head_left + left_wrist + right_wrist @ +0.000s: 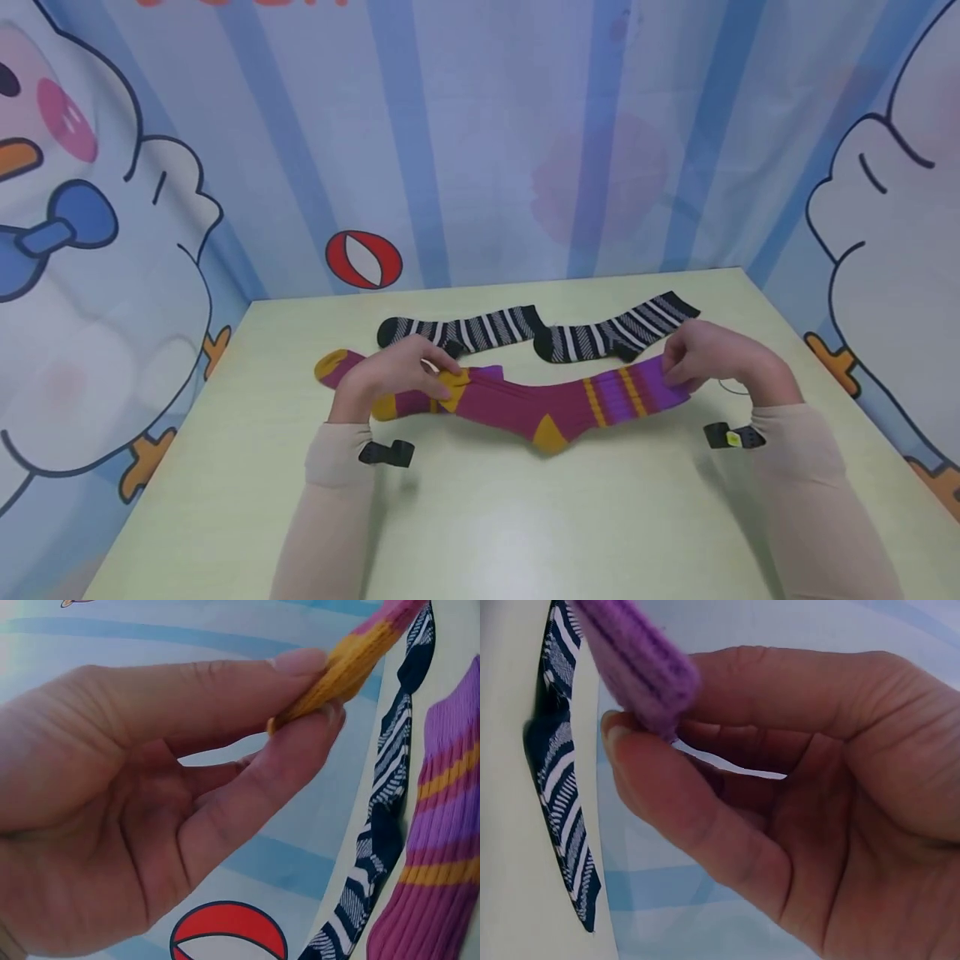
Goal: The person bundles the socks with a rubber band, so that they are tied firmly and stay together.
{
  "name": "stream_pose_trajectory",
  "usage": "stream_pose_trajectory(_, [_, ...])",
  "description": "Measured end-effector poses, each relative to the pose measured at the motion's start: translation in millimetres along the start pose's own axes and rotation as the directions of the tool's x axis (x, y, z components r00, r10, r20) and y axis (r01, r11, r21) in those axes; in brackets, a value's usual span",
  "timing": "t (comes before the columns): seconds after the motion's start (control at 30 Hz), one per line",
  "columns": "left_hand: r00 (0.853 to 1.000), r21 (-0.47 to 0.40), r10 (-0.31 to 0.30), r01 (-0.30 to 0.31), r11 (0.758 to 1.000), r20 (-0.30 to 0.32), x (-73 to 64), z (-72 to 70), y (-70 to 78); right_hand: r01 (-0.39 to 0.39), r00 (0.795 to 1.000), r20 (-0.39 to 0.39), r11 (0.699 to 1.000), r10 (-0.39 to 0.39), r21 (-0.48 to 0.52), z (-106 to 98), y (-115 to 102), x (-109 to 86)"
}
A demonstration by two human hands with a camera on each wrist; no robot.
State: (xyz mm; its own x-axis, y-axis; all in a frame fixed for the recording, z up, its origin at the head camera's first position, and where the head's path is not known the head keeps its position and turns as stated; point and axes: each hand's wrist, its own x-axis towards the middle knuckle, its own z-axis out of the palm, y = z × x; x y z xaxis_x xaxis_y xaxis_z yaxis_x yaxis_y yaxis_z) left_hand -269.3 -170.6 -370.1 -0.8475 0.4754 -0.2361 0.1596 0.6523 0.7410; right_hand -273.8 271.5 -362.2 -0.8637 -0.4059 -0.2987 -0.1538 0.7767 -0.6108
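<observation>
A maroon sock [517, 408] with a yellow heel and toe and a purple-striped cuff stretches between both hands, held up off the table. My left hand [397, 368] pinches its yellow toe [337, 671] between thumb and finger. At the other end my right hand [708, 354] pinches the purple cuff [634, 664]. Beneath and beside the left hand lies a second maroon sock [408, 405], partly covered by that hand and the held sock; its purple striped cuff [450, 802] shows in the left wrist view.
Behind the hands, two black-and-white striped socks lie on the pale table [540, 525]: one left [487, 330], one right [622, 329]. A printed curtain [487, 167] hangs behind the table's far edge. Each wrist wears a small black camera, left [386, 453] and right [731, 436].
</observation>
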Motion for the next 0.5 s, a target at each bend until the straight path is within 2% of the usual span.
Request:
stream_pose_trajectory(0.17, [0.999, -0.010, -0.004, 0.005, 1.000, 0.052, -7.2, -2.4, -5.0, 0.005, 1.000, 0.026, 1.000, -0.005, -0.009, 7, -5, 4.6])
stream_pose_trajectory(0.3, [0.999, -0.011, 0.000, 0.001, 1.000, 0.052, -11.0, -4.8, -10.0, 0.011, 0.999, 0.045, 1.000, -0.012, 0.010, 12, -9, 6.9])
stream_pose_trajectory(0.5, [0.997, 0.051, -0.028, 0.024, 0.998, 0.078, -16.6, -8.6, -14.4, 0.055, 0.995, 0.078, 0.998, -0.058, 0.034, 18, -14, 7.2])
